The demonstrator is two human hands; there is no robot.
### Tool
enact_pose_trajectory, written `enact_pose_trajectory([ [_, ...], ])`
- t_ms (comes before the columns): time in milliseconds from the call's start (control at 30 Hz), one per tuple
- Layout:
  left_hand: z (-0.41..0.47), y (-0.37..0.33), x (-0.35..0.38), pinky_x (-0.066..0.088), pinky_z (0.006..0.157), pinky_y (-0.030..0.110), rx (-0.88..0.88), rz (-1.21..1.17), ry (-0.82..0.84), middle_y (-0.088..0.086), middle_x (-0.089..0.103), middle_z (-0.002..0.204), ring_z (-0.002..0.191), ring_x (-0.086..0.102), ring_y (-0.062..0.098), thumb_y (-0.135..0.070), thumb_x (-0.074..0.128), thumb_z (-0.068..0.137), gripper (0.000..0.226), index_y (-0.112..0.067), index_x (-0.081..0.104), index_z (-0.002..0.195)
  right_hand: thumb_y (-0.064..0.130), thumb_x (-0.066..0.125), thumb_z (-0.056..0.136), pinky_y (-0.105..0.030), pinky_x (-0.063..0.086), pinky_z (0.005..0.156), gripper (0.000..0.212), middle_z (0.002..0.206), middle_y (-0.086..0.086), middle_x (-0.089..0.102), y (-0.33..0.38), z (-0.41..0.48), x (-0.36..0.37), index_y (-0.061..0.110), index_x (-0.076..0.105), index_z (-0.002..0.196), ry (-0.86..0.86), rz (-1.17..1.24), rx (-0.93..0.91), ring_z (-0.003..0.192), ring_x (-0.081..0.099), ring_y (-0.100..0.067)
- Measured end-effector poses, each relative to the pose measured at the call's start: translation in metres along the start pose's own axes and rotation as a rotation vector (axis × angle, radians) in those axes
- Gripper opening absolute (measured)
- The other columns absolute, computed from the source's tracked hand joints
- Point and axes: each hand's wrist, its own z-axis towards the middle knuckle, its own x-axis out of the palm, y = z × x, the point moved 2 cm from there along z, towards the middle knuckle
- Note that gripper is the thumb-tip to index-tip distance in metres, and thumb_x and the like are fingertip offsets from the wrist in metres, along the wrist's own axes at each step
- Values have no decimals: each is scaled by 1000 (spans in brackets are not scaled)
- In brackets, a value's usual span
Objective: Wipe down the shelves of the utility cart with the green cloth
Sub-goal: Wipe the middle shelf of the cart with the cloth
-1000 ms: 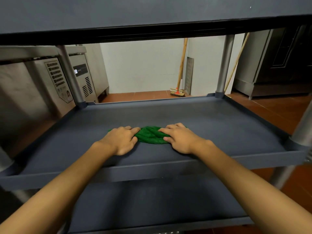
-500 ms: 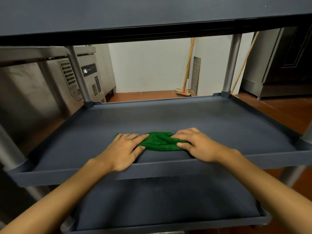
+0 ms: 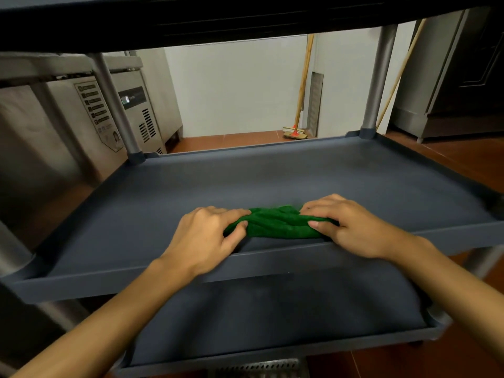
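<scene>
Green cloth (image 3: 278,223) is pinched at each end: left grip (image 3: 207,236) and right grip (image 3: 346,227) lie palms down, fingers curled round it. It lies bunched, wrinkled, by the front lip of the middle shelf (image 3: 152,203).

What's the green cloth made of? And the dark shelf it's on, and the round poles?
The green cloth looks like soft, fuzzy fabric, maybe microfiber: it bunches into folds. The middle shelf looks like moulded plastic, matte blue-grey with a raised lip. The corner post looks like grey metal tube, faintly shiny; could be plastic.
</scene>
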Motion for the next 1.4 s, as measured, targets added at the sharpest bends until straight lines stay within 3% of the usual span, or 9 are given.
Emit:
enact_pose_trajectory([
  [133,9,-7,4,55,72,36,1,-31,13,-8,76,105,96,68,21,-53,32,92,50,-36,67,124,18,58,96,-15,29,99,27,125,9,63,-10,-2,-5,16,67,121,18,-1,64,117,48,-11],
  [267,16,-9,8,56,76,41,25,-105,76,-10,74,109,101,65,18,-56,32,93,51,-38,62,130,16,58,96,-17,31,100,26,124,8,64,-15,-5,-12,15,68,120,19,-23,73,115,49,-11],
  [400,27,-11,11,54,86,42,35,-215,144,-11,71,115,105,63,16,-59,36,91,50,-40,61,130,14,58,96,-4,27,97,27,125,9,62,-18,-11,-17,15,67,122,35,-54,66,113,48,-8],
  [500,30,-21,16,53,88,42,71,-245,156,-12,69,115,105,61,15,-59,39,91,49,-39,61,130,11,60,94,-14,34,101,28,125,6,64,-26,-19,-23,17,68,121,38,-74,66,114,52,-12],
  [633,32,-32,19,53,89,42,96,-255,169,-11,67,116,106,60,16,-61,39,91,51,-38,60,132,11,60,94,0,25,95,32,126,8,63,-36,-31,-29,19,66,123,50,-106,62,116,51,-11],
  [1100,50,-87,32,52,85,41,112,-232,194,-10,63,119,103,54,17,-64,27,89,62,-38,56,136,-3,60,90,1,28,96,43,127,11,61,-72,-65,-57,23,66,124,4,-111,106,119,50,-6],
  [1400,76,-128,53,52,85,41,183,-222,180,-3,63,121,106,53,22,-50,37,101,45,-34,53,140,-7,60,88,1,32,94,46,127,12,61,-109,-91,-78,23,67,122,-39,-107,176,117,49,-2],
])
